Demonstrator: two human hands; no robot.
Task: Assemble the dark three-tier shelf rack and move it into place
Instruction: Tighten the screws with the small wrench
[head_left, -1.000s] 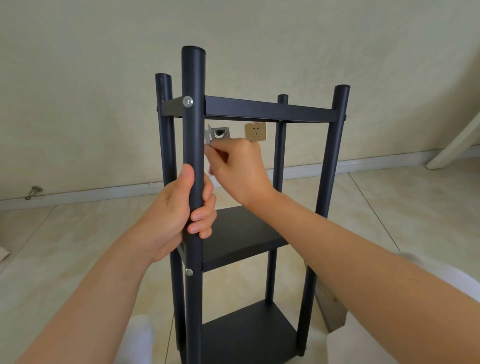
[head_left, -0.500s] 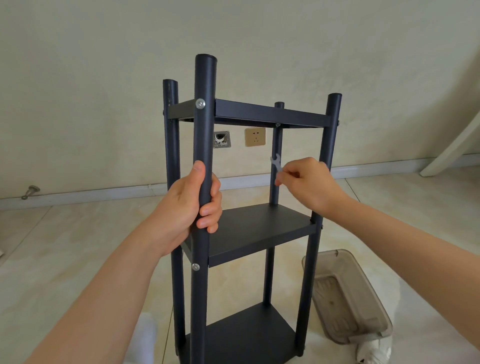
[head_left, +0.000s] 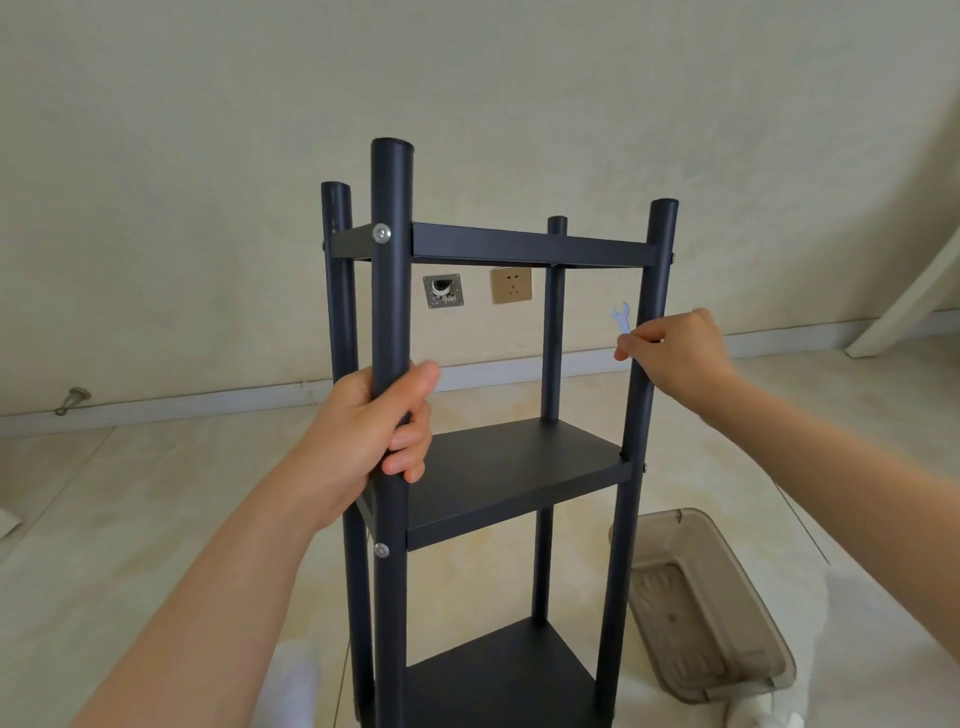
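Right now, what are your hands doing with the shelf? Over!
Left hand grips near post. Right hand pinches small wrench. Shelf rack upright, three tiers on. Plastic bin beside it.

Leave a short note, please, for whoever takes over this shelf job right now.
The rack stands upright on the floor, with all three shelves mounted. Bolts show on the near post at the top and middle levels.
The left hand grips the near post just above the middle shelf.
The right hand pinches a small wrench beside the right post, not on any bolt.
Left to do: probably check the other bolts, then move the rack into place. A plastic tray lies on the floor to its right.
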